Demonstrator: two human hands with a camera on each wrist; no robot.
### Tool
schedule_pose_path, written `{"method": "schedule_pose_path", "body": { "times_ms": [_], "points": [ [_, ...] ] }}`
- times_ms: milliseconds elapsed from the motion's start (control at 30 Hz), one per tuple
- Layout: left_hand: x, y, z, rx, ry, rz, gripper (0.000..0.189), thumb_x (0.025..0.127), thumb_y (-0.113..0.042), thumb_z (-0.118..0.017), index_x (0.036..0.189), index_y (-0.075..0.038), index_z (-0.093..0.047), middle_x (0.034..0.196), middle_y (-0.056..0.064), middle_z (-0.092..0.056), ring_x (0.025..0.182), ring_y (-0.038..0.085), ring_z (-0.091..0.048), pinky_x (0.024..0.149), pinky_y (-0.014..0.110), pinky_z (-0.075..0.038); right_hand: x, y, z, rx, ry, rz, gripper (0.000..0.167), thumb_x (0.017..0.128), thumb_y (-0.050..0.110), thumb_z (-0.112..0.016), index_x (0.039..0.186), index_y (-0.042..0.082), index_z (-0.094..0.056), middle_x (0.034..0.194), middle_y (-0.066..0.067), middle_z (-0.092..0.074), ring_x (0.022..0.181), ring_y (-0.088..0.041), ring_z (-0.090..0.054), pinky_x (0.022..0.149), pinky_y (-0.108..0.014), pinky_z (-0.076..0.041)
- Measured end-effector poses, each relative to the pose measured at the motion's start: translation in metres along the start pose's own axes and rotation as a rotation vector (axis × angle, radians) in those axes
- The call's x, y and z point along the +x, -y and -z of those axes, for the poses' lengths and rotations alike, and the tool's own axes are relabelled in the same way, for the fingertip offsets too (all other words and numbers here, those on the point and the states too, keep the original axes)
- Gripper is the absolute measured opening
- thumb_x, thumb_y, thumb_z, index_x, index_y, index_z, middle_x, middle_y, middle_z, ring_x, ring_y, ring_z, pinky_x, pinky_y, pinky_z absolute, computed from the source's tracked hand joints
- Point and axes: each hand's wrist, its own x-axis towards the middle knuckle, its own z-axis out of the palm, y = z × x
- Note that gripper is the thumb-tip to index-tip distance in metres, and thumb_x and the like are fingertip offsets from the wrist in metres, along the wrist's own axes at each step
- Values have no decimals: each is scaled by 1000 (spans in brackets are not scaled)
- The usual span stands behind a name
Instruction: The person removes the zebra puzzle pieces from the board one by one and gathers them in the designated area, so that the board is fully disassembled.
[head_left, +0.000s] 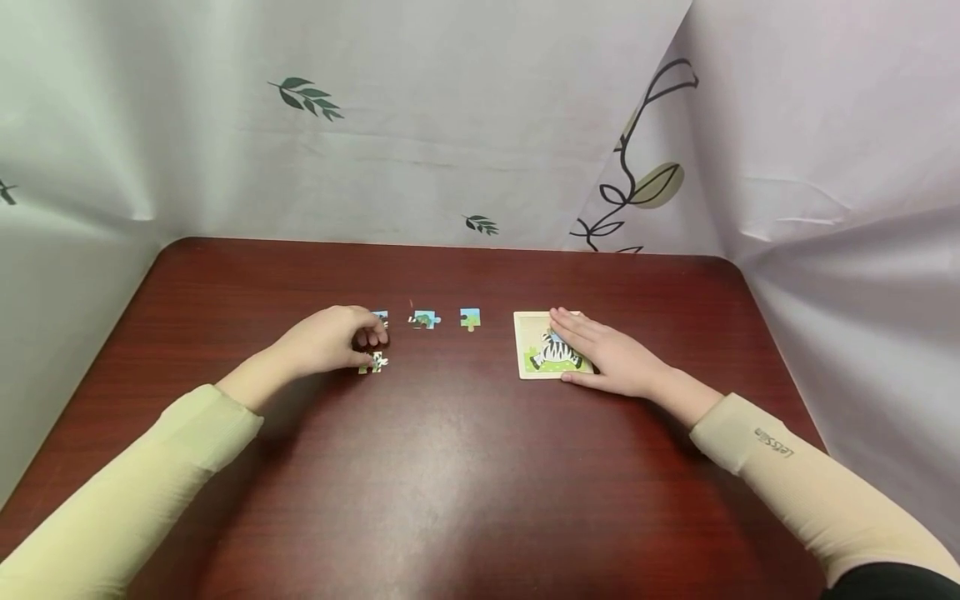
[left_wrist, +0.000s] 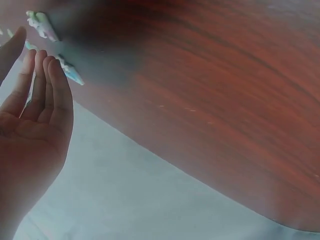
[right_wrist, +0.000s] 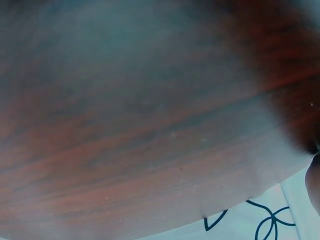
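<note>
On the left, my left hand (head_left: 335,340) hovers with bent fingers over two jigsaw pieces. The thumb lies at the near piece (head_left: 377,362), which has black-and-white markings and green. The fingers partly hide the blue-topped far piece (head_left: 382,317). In the left wrist view a gap shows between thumb and fingertips (left_wrist: 42,55), with puzzle pieces beyond. My right hand (head_left: 611,358) rests with straight fingers across the right side of a framed puzzle board (head_left: 528,372). A zebra body on green grass (head_left: 558,354) shows in the frame; the hand covers part of it.
Two more jigsaw pieces lie between the hands: a blue-green one (head_left: 426,320) and another with blue and green (head_left: 470,317). The dark red wooden table (head_left: 420,467) ends at a pale leaf-patterned cloth (head_left: 390,167) behind and at the sides.
</note>
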Motion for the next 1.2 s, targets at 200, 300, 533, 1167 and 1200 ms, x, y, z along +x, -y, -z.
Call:
{"method": "schedule_pose_path", "body": {
  "times_ms": [200,300,533,1167,1200],
  "points": [
    [18,-12,-3,-2,-10,-20,22,84,-8,-89,100,-11,-75,97,0,-72,89,18,-66,83,37,-56,0,0,0,2,-2,-4,87,100,45,-71,168,10,-29,178,-7,-21,165,-26,-22,135,-44,-21],
    [30,-21,-5,-23,-13,-49,21,85,-8,-88,102,-9,-75,99,2,-74,89,19,-68,85,38,-58,-1,0,0,3,3,-10,87,100,45,-71,168,11,-29,178,-6,-21,165,-26,-22,134,-44,-22],
    [66,-48,-11,-53,-9,-110,19,88,-8,-84,105,-8,-75,98,2,-74,90,18,-68,86,36,-57,-1,1,0,5,8,-13,87,100,45,-70,168,11,-28,179,-6,-20,166,-26,-21,135,-44,-21],
    [144,-117,-46,-121,47,-188,11,92,-8,-78,103,-9,-76,93,3,-74,87,14,-68,82,26,-56,-1,2,-1,20,-1,-24,88,101,46,-70,169,12,-27,179,-6,-19,166,-25,-21,132,-49,-26],
    [147,-119,-48,-121,50,-188,11,92,-8,-77,103,-9,-75,93,3,-74,87,14,-68,82,25,-55,-2,2,-1,17,-3,-24,88,100,46,-70,169,11,-26,179,-6,-19,166,-26,-21,133,-49,-26]
  ]
}}
